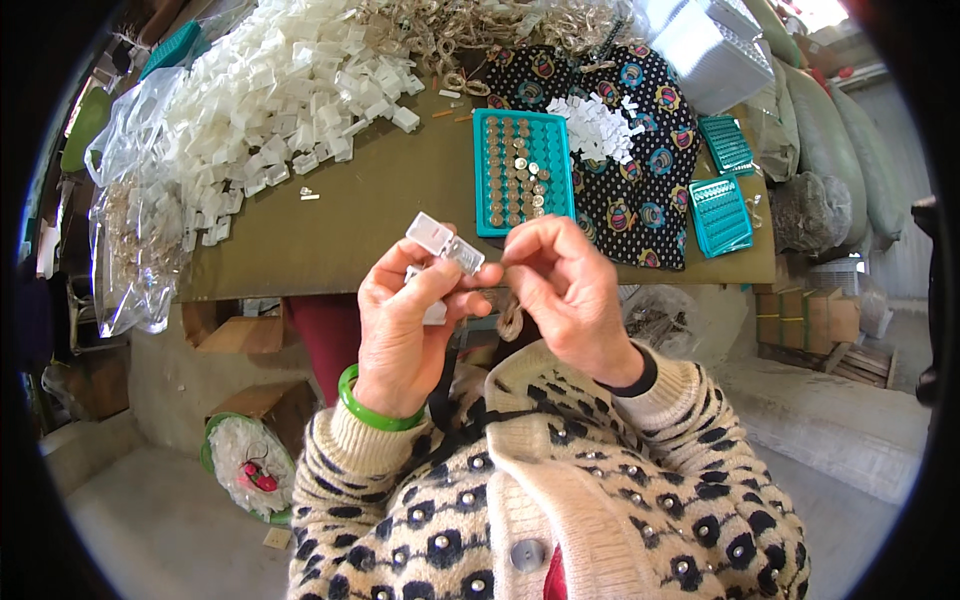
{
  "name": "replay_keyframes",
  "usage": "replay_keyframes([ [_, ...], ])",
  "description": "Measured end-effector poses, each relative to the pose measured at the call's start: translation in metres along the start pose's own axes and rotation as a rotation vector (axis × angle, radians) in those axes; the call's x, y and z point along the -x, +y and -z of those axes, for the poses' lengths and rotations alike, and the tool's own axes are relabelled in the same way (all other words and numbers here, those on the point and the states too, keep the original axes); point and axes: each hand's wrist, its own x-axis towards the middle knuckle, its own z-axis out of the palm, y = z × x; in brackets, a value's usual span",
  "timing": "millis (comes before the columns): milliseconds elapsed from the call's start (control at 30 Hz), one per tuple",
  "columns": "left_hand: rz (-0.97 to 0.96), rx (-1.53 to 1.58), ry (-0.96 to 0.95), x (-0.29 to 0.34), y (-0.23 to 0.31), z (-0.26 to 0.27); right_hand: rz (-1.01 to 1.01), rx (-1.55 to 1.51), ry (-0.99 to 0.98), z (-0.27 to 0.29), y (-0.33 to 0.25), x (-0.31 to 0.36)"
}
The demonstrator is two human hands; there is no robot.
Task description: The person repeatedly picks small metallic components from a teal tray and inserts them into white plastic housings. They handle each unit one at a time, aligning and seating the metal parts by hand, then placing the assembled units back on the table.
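Between the thumb and fingers of my left hand (395, 320), above the table's front edge, is a small opened white plastic case (430, 233). Its clear-looking half shows something metallic inside. Another white piece sits lower in the same palm. Close by on the right, my right hand (572, 300) is closed in a pinch. A small coil of thin brownish wire (511, 318) hangs at its fingertips; whether it joins the case is hidden. Just beyond the hands lies a teal tray (555, 195) with rows of round silver coin-like discs (511, 160) in its pockets.
A big heap of white plastic cases (290, 90) covers the table's far left. Coiled wires (500, 25) are piled at the back. Small white pieces (600, 128) lie on a dark patterned cloth (650, 215). Teal trays (720, 215) stand at right, beside full sacks (825, 130).
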Motion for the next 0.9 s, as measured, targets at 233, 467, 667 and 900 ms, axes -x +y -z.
replay_keyframes([
  [233, 0.146, -0.014, 0.029, 0.001, 0.000, 0.008, 0.488, 1.043, 0.127, 0.045, 0.024, -0.056],
  [467, 0.166, 0.039, 0.000, -0.003, 0.000, 0.014, 0.419, 1.038, -0.047, 0.056, 0.033, -0.065],
  [667, 0.184, -0.010, 0.027, -0.003, -0.003, 0.012, 0.426, 0.974, -0.087, 0.061, 0.029, -0.071],
  [900, 0.200, -0.052, 0.072, -0.007, 0.001, 0.004, 0.386, 1.053, -0.225, 0.060, 0.025, -0.075],
])
